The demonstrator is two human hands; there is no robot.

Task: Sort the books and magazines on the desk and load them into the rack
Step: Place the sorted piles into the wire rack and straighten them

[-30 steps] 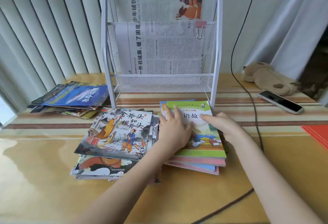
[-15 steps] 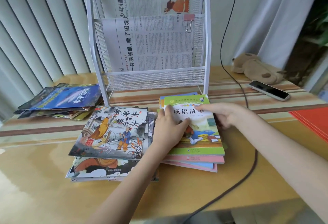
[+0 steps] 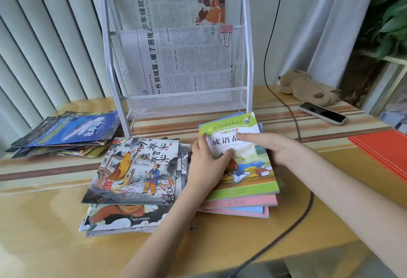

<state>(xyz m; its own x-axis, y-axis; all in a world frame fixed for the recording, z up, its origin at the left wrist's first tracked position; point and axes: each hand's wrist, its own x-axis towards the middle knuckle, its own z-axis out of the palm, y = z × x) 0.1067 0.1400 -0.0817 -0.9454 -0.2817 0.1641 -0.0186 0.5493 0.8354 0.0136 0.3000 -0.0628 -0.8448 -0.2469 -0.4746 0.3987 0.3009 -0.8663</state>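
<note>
A green-covered book (image 3: 251,178) tops a small stack of pink and blue books (image 3: 242,202) on the desk, just in front of the white wire rack (image 3: 249,57). My left hand (image 3: 207,165) lies flat on the cover's left part, fingers straight. From the right side, my right hand (image 3: 271,148) rests on the cover with its fingers stretched leftward over the title. Left of that stack lies a pile of picture books (image 3: 141,167). Further left, a fanned pile of magazines (image 3: 72,132) has a blue one on top. Clipped newspapers (image 3: 187,62) fill the rack's two upper pockets.
A black cable (image 3: 295,123) runs down from the wall, across the desk and off its front edge. A phone (image 3: 323,113) and a brown plush toy (image 3: 308,86) sit at the back right. An orange folder (image 3: 383,150) lies at the right edge.
My right hand's fingers have slid leftward from the book's right edge onto its title. My left hand has stayed on the cover. The camera has shifted slightly.
</note>
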